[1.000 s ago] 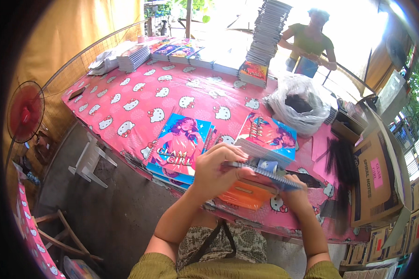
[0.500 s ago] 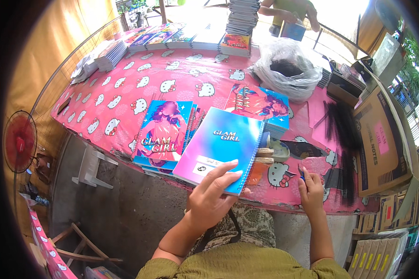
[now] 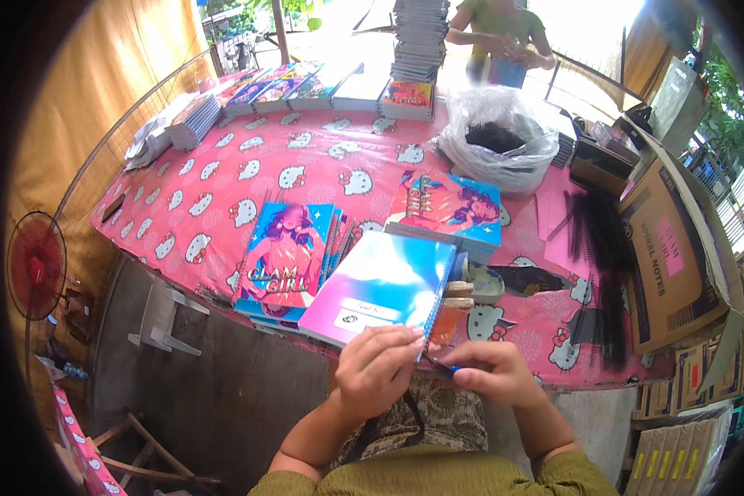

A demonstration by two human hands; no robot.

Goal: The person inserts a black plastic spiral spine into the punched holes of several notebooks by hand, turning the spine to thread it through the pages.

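Observation:
My left hand is closed on the bottom edge of a spiral notebook with a shiny blue-and-pink cover, by the lower end of its coil. Closed round a small blue-handled tool, my right hand is just right of that corner. The tool's thin dark tip points at the end of the coil; the fingers hide most of it, so its exact kind is unclear. Left of the notebook lies a pile of illustrated notebooks. Behind it is another stack of notebooks.
A clear plastic bag of black coils stands at the back right. Loose black coils lie near an open cardboard box. Notebooks line the far edge beside a tall stack. Another person stands beyond the table.
My right hand has moved left with the blue-handled tool, up to the notebook's coil. My left hand has shifted down to the notebook's bottom corner, and the notebook sits lower in view.

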